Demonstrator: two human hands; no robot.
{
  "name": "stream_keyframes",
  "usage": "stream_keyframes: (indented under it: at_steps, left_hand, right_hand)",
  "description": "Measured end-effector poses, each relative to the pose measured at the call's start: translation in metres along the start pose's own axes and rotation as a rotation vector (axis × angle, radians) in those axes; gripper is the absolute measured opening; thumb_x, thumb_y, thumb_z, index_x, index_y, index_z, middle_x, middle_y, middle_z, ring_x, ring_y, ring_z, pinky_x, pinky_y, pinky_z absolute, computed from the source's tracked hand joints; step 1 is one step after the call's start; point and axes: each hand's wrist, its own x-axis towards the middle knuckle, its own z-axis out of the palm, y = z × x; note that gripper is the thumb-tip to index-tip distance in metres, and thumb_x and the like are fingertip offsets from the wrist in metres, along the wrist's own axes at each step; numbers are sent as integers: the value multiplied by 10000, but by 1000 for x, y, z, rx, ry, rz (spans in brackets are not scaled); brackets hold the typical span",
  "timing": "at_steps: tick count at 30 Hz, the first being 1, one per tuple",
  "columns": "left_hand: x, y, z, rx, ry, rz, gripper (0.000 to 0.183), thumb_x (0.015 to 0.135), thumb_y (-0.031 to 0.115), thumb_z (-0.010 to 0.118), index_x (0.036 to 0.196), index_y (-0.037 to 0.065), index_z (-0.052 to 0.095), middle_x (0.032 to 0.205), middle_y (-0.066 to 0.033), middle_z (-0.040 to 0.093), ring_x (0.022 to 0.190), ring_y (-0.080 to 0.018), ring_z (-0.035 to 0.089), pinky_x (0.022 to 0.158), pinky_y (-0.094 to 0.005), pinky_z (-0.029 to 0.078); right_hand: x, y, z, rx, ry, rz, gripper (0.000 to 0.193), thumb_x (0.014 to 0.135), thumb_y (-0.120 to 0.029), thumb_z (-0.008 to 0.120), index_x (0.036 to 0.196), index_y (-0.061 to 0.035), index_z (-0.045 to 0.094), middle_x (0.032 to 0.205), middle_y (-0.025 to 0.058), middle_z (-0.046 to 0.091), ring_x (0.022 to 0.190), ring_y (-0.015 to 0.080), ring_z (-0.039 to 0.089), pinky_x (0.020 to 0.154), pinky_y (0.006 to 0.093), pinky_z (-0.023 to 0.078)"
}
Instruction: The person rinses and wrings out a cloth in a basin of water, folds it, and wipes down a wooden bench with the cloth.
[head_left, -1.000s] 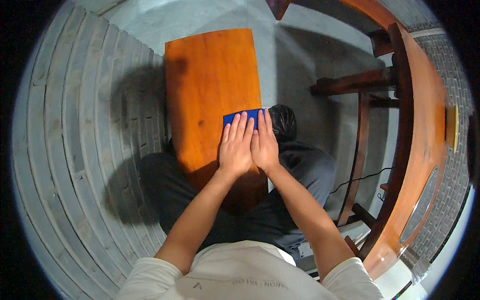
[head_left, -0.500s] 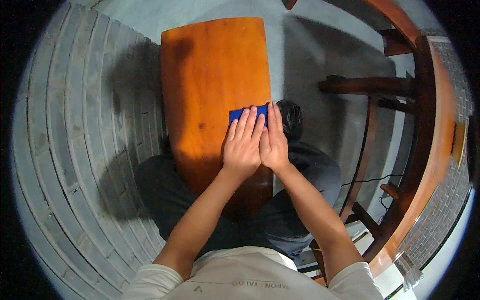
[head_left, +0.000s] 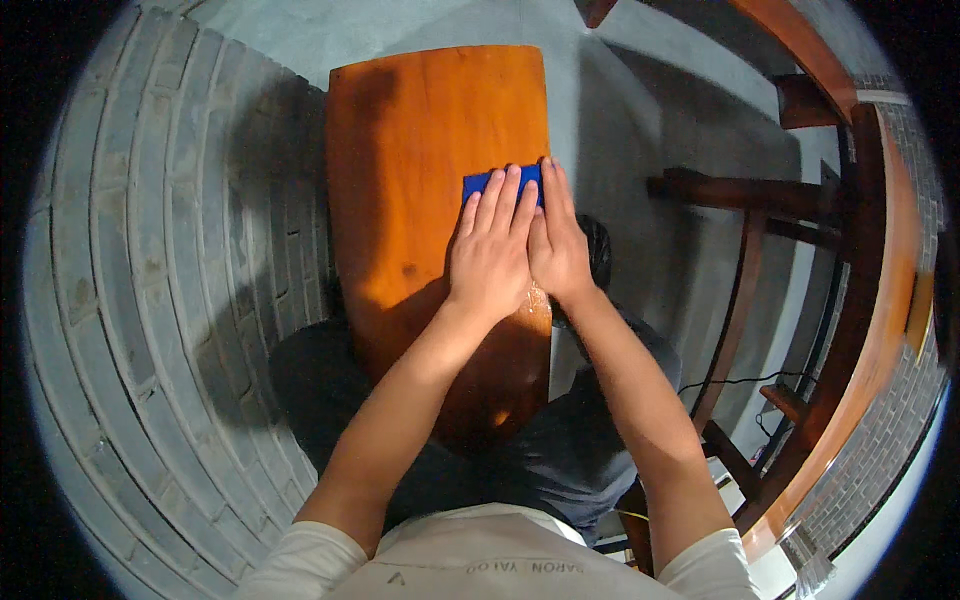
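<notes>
A flat, rectangular blue pad (head_left: 476,187) lies on the orange-brown wooden bench top (head_left: 440,110), close to its right edge. Whether it is cloth, sponge or abrasive sheet I cannot tell. My left hand (head_left: 492,255) presses on it with the palm down and the fingers stretched out. Against its right side lies my right hand (head_left: 560,250), fingers straight and close together, along the pad's right end and the board's edge. Most of the pad is hidden under both hands. A glossy, wet-looking patch (head_left: 537,298) shows on the wood just behind my hands.
My legs (head_left: 325,380) straddle the near end of the bench. Along the left runs a grey brick surface (head_left: 180,250). Dark wooden furniture with crossbars (head_left: 750,190) stands to the right, a thin black cable (head_left: 750,381) by its lower part. Grey floor (head_left: 640,110) lies between.
Both hands and the blue pad have slid forward along the right edge of the wood, away from me. The glossy patch behind them has come into sight.
</notes>
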Motion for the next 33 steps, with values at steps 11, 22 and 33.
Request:
stream_keyframes:
  at_steps: [11,22,33]
  left_hand:
    - [87,-33,2,69,122,23,502,758,162,448,1237,36,363,1318,-167,288,1235,-300,247,1001,-428,195]
    - [150,-65,5,142,190,36,522,769,195,458,1261,68,342,1332,-142,277,1245,-277,233,1016,-404,178]
    - [186,-95,-3,151,170,100,489,777,213,461,1229,55,362,1283,-136,341,1206,-277,286,1002,-404,205]
  right_hand:
    - [93,27,9,-62,20,31,480,829,-179,316,1291,-60,267,1340,194,228,1184,350,314,923,378,338]
    - [161,36,15,-116,41,55,484,815,-233,311,1264,-52,313,1334,203,233,1182,354,314,948,393,309]
    - [211,23,24,-265,-62,209,437,818,-257,310,1182,-49,434,1290,172,326,1196,344,299,993,403,229]
